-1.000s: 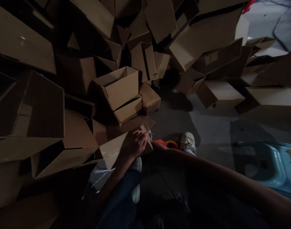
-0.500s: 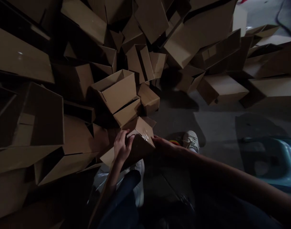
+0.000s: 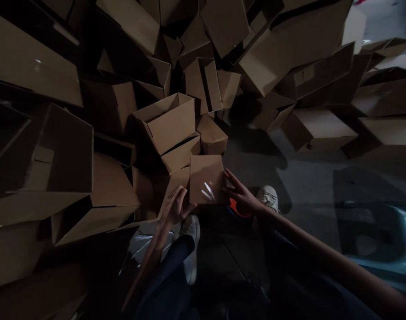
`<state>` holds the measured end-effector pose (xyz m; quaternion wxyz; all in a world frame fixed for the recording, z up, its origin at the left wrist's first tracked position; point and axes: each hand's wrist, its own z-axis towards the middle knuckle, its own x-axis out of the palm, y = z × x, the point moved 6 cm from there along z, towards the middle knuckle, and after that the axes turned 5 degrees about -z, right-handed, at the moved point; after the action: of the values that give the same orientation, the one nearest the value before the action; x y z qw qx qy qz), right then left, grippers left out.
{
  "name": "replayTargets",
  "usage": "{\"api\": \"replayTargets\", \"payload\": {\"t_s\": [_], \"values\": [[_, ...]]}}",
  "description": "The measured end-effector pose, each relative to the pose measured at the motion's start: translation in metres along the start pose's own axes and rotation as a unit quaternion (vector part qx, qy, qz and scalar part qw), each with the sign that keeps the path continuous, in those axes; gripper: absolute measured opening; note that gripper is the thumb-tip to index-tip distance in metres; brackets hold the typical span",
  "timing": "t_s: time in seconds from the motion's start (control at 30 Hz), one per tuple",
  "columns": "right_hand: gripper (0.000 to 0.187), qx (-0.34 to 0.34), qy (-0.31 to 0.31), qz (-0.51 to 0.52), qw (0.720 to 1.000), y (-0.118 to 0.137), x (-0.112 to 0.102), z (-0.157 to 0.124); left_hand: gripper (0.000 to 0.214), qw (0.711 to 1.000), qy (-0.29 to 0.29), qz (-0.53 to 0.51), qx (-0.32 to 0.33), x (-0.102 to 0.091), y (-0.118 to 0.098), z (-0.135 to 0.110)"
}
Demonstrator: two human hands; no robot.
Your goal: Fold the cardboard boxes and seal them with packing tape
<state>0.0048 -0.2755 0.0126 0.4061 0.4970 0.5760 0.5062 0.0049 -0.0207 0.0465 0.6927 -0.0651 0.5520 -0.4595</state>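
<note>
A small cardboard box (image 3: 207,178) is held in front of me between my two hands, its square face toward me. Shiny streaks, like clear tape, cross the lower part of that face. My left hand (image 3: 177,206) grips the box's left side, the thumb near the lower left corner. On the opposite edge, my right hand (image 3: 240,193) presses with its fingers along the right side. Just under the right hand, a round orange and blue object (image 3: 239,208) shows in part; I cannot make out its kind.
Many cardboard boxes lie heaped ahead and to my left, including an open-topped box (image 3: 171,126) and a small box (image 3: 212,135) close by. A large open box (image 3: 66,155) stands left. My shoes (image 3: 268,198) are on the grey floor (image 3: 306,178). A teal object (image 3: 403,240) lies right.
The box has turned in my hands, from a tilted corner view to a flat square face. My right hand has shifted up its right side, and more of the orange object shows.
</note>
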Motion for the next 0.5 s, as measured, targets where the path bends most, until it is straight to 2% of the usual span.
{"api": "replayTargets", "payload": {"t_s": [0.1, 0.27, 0.37, 0.5], "values": [[0.109, -0.012, 0.043, -0.044, 0.998, -0.018, 0.004, -0.002, 0.034, 0.999, 0.017, 0.013, -0.032, -0.006, 0.003, -0.004], [0.11, -0.04, 0.044, -0.142, 0.988, -0.012, 0.004, -0.003, 0.028, 0.993, -0.04, -0.04, -0.105, -0.027, -0.016, 0.006], [0.112, -0.04, 0.038, -0.148, 0.987, -0.01, 0.004, -0.002, 0.026, 0.99, -0.018, -0.063, -0.122, -0.023, -0.025, 0.011], [0.113, -0.039, 0.037, -0.153, 0.987, -0.011, 0.003, -0.002, 0.022, 0.988, -0.006, -0.061, -0.141, -0.012, -0.024, 0.01]]}}
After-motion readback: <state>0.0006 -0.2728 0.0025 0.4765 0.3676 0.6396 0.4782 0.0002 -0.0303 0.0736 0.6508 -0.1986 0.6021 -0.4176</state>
